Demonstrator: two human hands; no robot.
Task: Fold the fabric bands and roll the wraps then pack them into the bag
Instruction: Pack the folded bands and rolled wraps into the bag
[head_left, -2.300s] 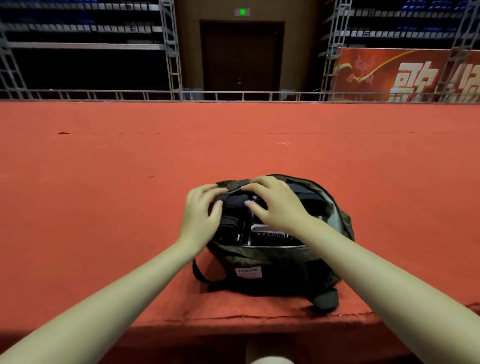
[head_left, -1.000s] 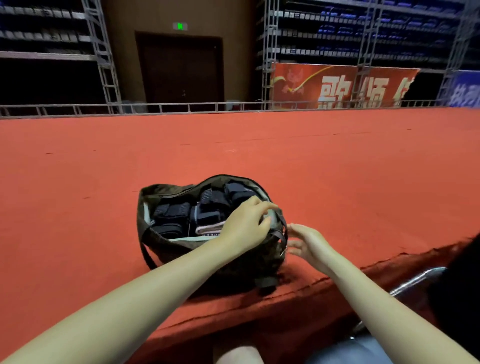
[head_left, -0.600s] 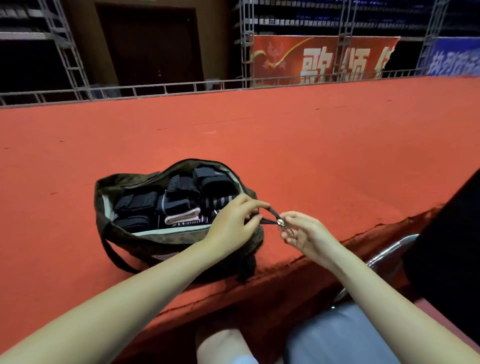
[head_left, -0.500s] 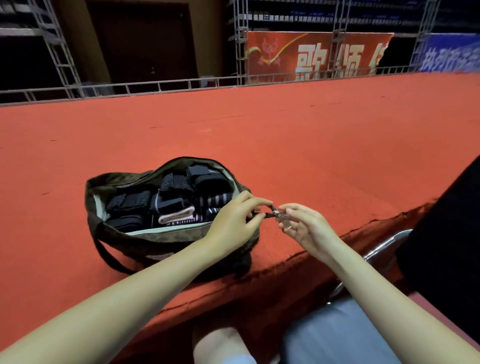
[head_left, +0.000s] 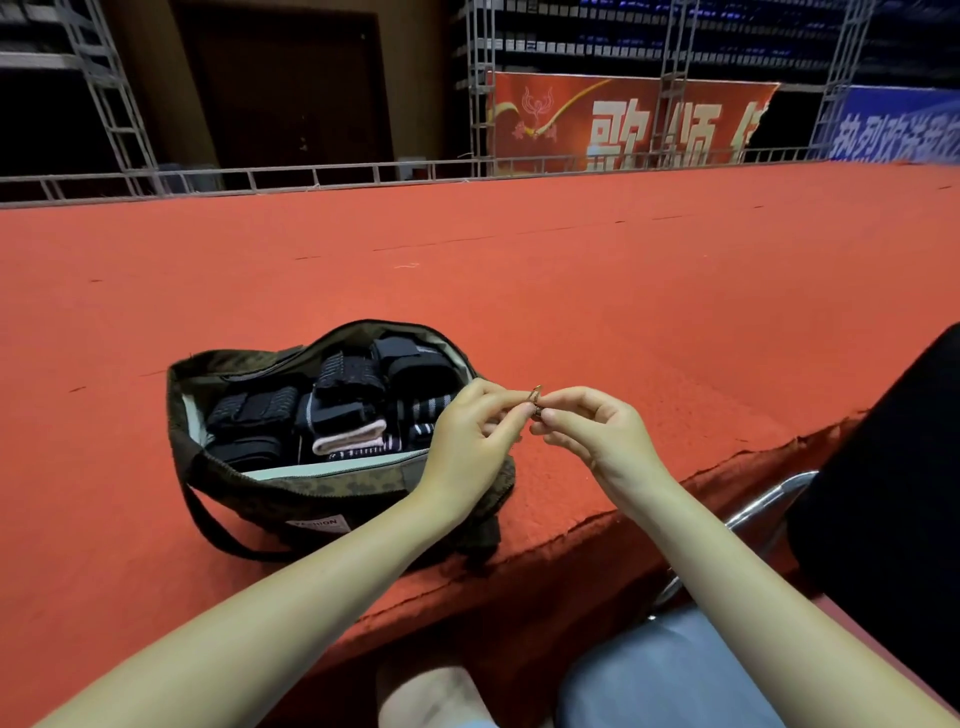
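A dark olive fabric bag sits open on the red carpeted stage, near its front edge. Inside lie several rolled black wraps and folded bands, one pale pink-edged and one striped. My left hand and my right hand meet at the bag's right end, and both pinch a small metal zipper pull between fingertips. The bag's right end is hidden behind my left hand.
The red carpet stretches far back to a metal truss rail. The stage's front edge runs diagonally below my hands. A chrome chair frame and a dark shape sit at the right. My knees show at the bottom.
My hands left the packed wraps and moved to the bag's right end. My right hand found the zipper pull, and both hands now pinch it, raised slightly. The view turned rightwards.
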